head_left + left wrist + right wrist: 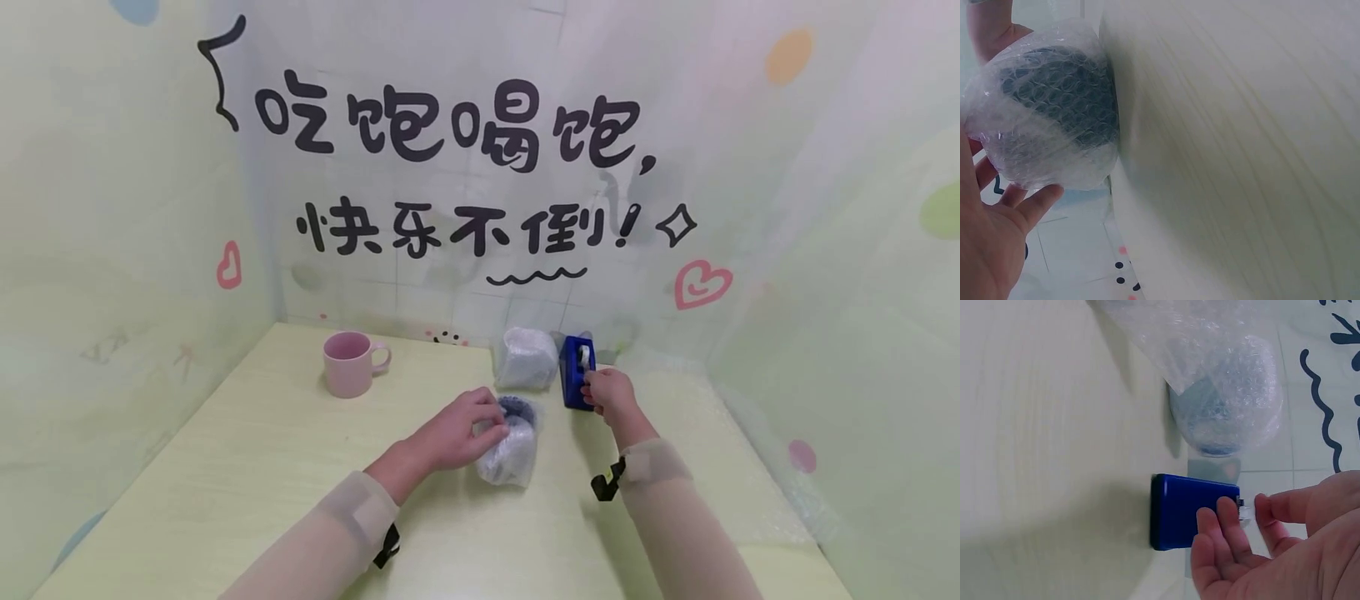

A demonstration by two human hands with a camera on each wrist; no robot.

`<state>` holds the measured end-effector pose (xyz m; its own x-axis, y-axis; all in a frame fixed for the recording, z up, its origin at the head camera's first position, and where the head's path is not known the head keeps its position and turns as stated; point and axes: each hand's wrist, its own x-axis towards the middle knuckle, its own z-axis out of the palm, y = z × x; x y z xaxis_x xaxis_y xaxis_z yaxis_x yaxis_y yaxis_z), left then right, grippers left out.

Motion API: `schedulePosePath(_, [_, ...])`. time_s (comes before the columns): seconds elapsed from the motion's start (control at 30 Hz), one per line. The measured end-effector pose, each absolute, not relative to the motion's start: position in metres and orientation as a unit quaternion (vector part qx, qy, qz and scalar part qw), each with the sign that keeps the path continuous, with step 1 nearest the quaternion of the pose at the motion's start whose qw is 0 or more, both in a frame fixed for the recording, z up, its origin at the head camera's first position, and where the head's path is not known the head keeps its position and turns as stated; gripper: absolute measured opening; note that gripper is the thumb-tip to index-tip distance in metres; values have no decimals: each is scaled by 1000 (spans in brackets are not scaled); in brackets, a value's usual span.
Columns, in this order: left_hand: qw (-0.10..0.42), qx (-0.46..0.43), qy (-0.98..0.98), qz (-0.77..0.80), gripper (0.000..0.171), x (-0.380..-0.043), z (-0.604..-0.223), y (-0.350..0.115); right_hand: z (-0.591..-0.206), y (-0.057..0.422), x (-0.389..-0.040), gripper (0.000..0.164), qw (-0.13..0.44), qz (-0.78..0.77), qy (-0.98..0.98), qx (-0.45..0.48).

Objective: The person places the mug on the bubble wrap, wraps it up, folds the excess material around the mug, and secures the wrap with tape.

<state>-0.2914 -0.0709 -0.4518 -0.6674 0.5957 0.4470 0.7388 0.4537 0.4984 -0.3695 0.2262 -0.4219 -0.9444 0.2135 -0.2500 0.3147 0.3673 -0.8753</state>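
Observation:
My left hand [453, 429] grips a bubble-wrapped bundle [510, 458] from its left side, with the thumb near its top. A dark blue, rounded object shows through the clear wrap [1060, 94] in the left wrist view. To the right, my right hand [613, 396] is at a blue tape dispenser [572, 385] standing on the table. Its thumb and index finger pinch the end of the clear tape [1246, 514] at the cutter, while other fingers lie along the dispenser's side [1188, 512].
Behind the held bundle stands another bubble-wrapped bundle [527, 358], left of the dispenser. A pink mug [348, 367] sits at the back left, handle to the right. Sheets of bubble wrap [678, 417] cover the table's right side. A wall with black lettering [465, 225] closes off the back.

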Motion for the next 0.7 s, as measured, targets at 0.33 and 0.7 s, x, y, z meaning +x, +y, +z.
schedulePosePath(0.33, [95, -381, -852, -346, 19, -288, -447, -71, -437, 226, -350, 31, -1, -660, 737, 145])
schedulePosePath(0.7, [92, -380, -849, -355, 20, -287, -449, -69, -446, 230, -338, 13, 16, -752, 653, 93])
